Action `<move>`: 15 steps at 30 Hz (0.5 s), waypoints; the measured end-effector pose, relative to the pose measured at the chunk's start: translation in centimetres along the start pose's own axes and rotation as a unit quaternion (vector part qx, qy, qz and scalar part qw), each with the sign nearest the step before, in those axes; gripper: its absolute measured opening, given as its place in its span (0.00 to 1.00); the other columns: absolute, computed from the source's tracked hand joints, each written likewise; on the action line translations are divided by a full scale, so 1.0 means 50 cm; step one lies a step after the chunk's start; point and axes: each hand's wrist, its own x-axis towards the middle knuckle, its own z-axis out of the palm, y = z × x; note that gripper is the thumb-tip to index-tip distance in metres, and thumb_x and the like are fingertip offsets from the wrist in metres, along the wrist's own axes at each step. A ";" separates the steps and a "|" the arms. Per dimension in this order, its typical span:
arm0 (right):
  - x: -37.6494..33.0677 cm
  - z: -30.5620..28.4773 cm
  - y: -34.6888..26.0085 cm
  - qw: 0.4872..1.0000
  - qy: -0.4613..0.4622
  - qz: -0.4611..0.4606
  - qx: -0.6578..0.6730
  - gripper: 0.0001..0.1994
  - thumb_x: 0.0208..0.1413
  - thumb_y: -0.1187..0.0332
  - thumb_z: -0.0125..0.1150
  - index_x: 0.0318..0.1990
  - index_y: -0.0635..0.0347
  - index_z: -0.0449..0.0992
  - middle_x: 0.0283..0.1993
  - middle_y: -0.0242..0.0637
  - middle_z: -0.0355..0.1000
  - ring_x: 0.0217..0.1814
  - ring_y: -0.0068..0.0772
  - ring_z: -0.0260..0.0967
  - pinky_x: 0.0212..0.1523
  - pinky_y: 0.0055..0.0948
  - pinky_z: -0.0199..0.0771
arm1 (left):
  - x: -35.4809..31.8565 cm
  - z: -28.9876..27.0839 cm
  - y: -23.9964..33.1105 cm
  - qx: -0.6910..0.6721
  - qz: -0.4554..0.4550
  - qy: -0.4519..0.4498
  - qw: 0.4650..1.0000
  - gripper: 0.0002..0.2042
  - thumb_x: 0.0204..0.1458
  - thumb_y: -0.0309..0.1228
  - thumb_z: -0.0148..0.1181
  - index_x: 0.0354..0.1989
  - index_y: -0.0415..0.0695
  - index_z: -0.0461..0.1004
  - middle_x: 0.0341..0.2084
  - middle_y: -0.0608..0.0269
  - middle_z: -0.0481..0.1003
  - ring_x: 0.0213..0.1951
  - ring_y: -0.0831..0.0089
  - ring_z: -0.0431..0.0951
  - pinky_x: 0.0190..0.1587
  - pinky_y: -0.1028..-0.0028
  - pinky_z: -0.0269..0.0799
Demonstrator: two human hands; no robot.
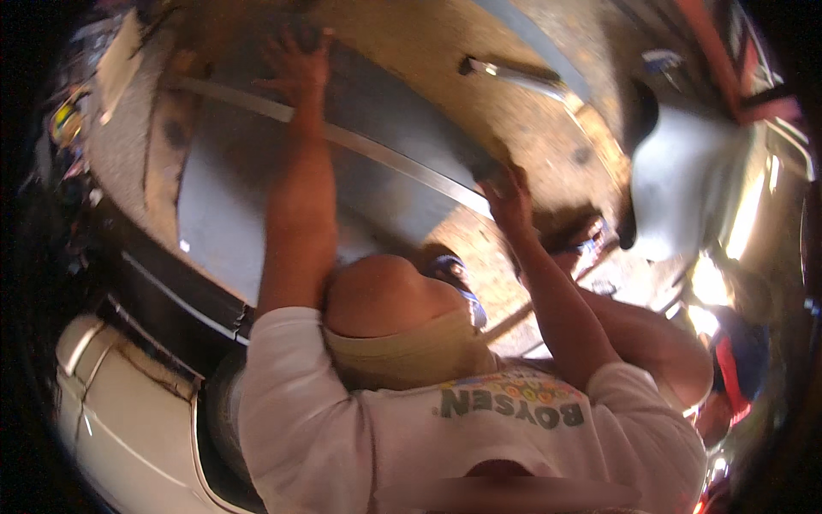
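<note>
A large grey flat sheet (223, 197) lies on the floor in front of me. Across it runs a long, thin metal strip (377, 149), slanting from upper left to lower right. My left hand (300, 68) is spread flat on the sheet's far part, beyond the strip, with its fingers apart. My right hand (511, 204) is at the sheet's right edge, beside the strip's near end. Its fingers are bent together, and blur hides what is between them. My bare knee (390, 291) overlaps the near side of the sheet.
Brown, worn flooring (548, 128) surrounds the sheet. A long metal piece with a dark end (518, 75) lies beyond it, near another grey strip (544, 43). A pale curved panel (685, 176) stands at right. A cream vehicle body (128, 411) is at lower left.
</note>
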 end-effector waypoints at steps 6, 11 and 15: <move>0.020 0.020 0.019 0.998 0.038 -0.057 -0.001 0.29 0.49 0.63 0.77 0.58 0.63 0.75 0.54 0.55 0.72 0.56 0.59 0.72 0.56 0.46 0.75 | 0.015 0.003 -0.006 0.033 0.027 0.015 0.999 0.51 0.52 0.80 0.39 0.79 0.61 0.48 0.79 0.55 0.42 0.79 0.52 0.37 0.69 0.20 0.29; 0.024 0.006 0.020 0.996 0.046 -0.072 0.001 0.29 0.49 0.64 0.78 0.58 0.62 0.75 0.53 0.55 0.72 0.54 0.59 0.73 0.54 0.46 0.76 | 0.008 0.009 0.014 0.019 0.024 0.006 1.000 0.51 0.52 0.80 0.41 0.79 0.61 0.49 0.79 0.55 0.42 0.79 0.52 0.37 0.68 0.20 0.30; 0.021 0.003 0.019 0.996 0.053 -0.076 -0.006 0.29 0.49 0.67 0.76 0.59 0.62 0.74 0.53 0.52 0.72 0.56 0.58 0.71 0.56 0.47 0.75 | 0.008 0.012 0.016 0.014 0.031 0.014 0.999 0.51 0.52 0.79 0.41 0.79 0.60 0.49 0.79 0.54 0.42 0.79 0.51 0.38 0.68 0.20 0.30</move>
